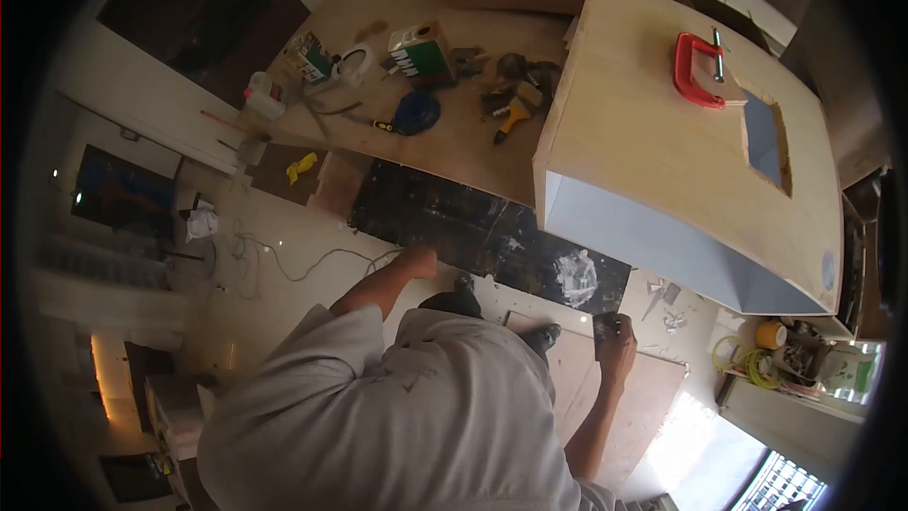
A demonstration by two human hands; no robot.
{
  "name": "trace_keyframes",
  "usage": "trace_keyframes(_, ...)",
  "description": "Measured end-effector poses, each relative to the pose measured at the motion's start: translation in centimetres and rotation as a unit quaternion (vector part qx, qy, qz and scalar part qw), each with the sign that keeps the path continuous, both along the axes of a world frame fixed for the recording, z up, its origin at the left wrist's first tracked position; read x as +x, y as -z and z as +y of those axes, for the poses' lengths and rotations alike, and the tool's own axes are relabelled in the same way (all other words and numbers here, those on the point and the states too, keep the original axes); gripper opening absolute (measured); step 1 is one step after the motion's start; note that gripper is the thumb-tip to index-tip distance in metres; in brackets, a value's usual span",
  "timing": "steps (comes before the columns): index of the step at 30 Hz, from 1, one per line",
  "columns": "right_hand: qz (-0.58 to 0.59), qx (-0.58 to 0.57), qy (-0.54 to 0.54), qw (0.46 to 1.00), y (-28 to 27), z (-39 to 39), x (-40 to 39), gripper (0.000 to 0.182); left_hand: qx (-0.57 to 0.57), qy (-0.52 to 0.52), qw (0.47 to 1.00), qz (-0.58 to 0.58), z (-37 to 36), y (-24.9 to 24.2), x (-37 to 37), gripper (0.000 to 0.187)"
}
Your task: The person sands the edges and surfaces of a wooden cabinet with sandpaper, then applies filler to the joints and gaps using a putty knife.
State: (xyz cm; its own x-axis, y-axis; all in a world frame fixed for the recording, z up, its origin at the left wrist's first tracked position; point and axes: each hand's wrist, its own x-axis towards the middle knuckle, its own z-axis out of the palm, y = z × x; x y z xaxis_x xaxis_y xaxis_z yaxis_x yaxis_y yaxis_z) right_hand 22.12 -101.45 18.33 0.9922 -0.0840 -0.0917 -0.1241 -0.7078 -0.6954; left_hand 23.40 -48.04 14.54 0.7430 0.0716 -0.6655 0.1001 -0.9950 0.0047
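My right hand [619, 352] grips a small dark flat piece [605, 325] at the near right corner of a long black board [430, 206]. White paste [576, 277] is smeared on the board's right end, close to that hand. My left hand [419, 262] is closed beside the board's near edge; whatever its fingers hold, if anything, is hidden. To the right of the board stands a large pale wooden box [643, 104] with a cut-out opening. A red C-clamp [698, 71] is fixed at the opening's edge.
A blue round object [416, 113], a green-and-white can [422, 54], a brush [515, 115] and a white jug [265, 96] stand or lie on the brown work surface [378, 19]. A yellow cloth [301, 167] lies left. A cable [312, 270] crosses the floor; a flat panel [567, 369] lies below.
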Motion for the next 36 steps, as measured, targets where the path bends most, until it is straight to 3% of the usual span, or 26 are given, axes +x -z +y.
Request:
trace_keyframes(3, -0.02, 0.02, -0.1, 0.995, 0.5, 8.6, 2.5, 0.033, -0.077, 0.005, 0.996, -0.05, 5.6, 2.8, 0.0, 0.026)
trace_keyframes(5, -0.021, 0.133, -0.148, 0.98, 0.1, 14.6, 4.1, 0.037, -0.176, -0.028, 0.979, -0.101, 7.5, 5.6, 0.8, 0.033)
trace_keyframes(6, -0.008, 0.114, -0.144, 0.983, 1.4, 17.4, 4.8, 0.037, -0.225, -0.043, 0.965, -0.124, 8.5, 6.7, 1.4, 0.037)
trace_keyframes(8, -0.022, 0.209, -0.127, 0.969, 1.8, 23.2, 6.3, 0.038, -0.401, -0.214, 0.891, -0.012, 7.6, 7.9, 3.5, 0.048)
trace_keyframes(10, 0.0, 0.29, -0.097, 0.952, 2.0, 28.9, 7.9, 0.039, -0.518, -0.352, 0.776, 0.08, 5.3, 1.3, 5.9, 0.053)
trace_keyframes(12, 0.062, 0.356, -0.052, 0.931, 1.5, 34.0, 9.6, 0.042, -0.571, -0.33, 0.748, 0.074, 5.3, 0.1, 7.2, 0.054)
trace_keyframes(15, 0.074, 0.218, -0.064, 0.971, -2.0, 40.1, 11.2, 0.038, -0.669, -0.28, 0.687, 0.046, 7.5, 1.5, 9.3, 0.052)
trace_keyframes(16, 0.084, 0.178, -0.047, 0.979, -0.8, 41.4, 11.5, 0.033, -0.703, -0.259, 0.662, 0.033, 8.1, 2.1, 10.0, 0.05)
trace_keyframes(19, 0.012, 0.184, 0.002, 0.983, -0.6, 43.8, 12.5, 0.03, -0.688, -0.288, 0.648, -0.154, 9.9, 2.1, 13.8, 0.04)
trace_keyframes(22, 0.027, 0.121, -0.033, 0.992, -0.8, 42.7, 14.0, 0.026, -0.512, -0.215, 0.788, -0.264, 13.7, 2.4, 21.1, 0.034)
trace_keyframes(25, 0.096, 0.098, -0.049, 0.989, 0.1, 41.4, 16.8, 0.02, -0.445, -0.191, 0.829, -0.28, 15.8, 1.0, 26.6, 0.033)
trace_keyframes(29, 0.034, 0.064, -0.075, 0.994, -2.8, 43.3, 22.8, 0.014, -0.463, -0.181, 0.766, -0.407, 16.0, 4.3, 29.2, 0.032)
trace_keyframes(32, -0.034, 0.027, -0.116, 0.992, -2.6, 45.2, 28.6, 0.013, -0.382, -0.073, 0.786, -0.481, 16.5, 7.0, 29.0, 0.031)
trace_keyframes(36, -0.092, -0.008, -0.149, 0.985, -3.2, 48.9, 37.6, 0.015, -0.373, -0.105, 0.783, -0.486, 15.6, 8.4, 28.5, 0.03)
